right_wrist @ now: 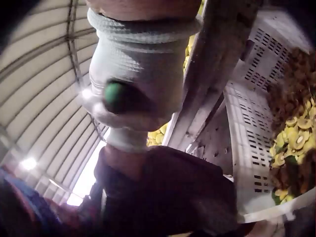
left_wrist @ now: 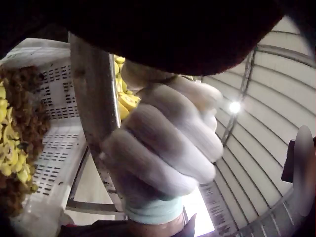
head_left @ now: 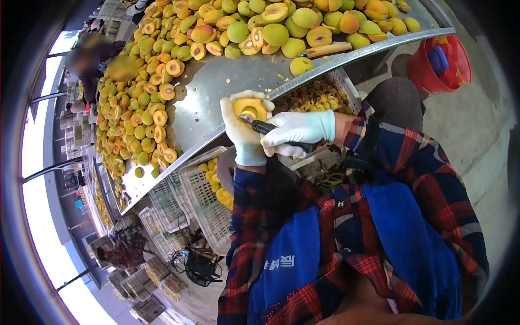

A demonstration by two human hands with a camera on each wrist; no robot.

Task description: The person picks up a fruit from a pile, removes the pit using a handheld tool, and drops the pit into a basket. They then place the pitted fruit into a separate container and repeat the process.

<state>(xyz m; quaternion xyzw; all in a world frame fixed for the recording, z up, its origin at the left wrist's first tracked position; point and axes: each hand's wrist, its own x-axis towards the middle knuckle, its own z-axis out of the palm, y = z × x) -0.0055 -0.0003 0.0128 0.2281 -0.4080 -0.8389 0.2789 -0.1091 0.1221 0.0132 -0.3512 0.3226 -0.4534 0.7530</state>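
In the head view my gloved left hand (head_left: 241, 134) cups a halved yellow peach (head_left: 253, 106), its cut face turned up. My right hand (head_left: 299, 129), also in a white glove, grips the black handle of a pitting knife (head_left: 262, 127). The knife's metal tip rests at the hollow of the peach half. Curled fingers of the left hand (left_wrist: 165, 140) fill the left wrist view, where the fruit is hidden. From the right hand (right_wrist: 138, 59) in the right wrist view, the round green end of the handle sticks out.
Whole and halved peaches (head_left: 146, 103) lie heaped on a metal table (head_left: 208, 81). A wooden-handled tool (head_left: 327, 50) lies near its rim. Below stands a white crate (right_wrist: 252, 143) of pits and yellow scraps. A red bucket (head_left: 422, 67) is at right; another person (head_left: 89, 65) sits across.
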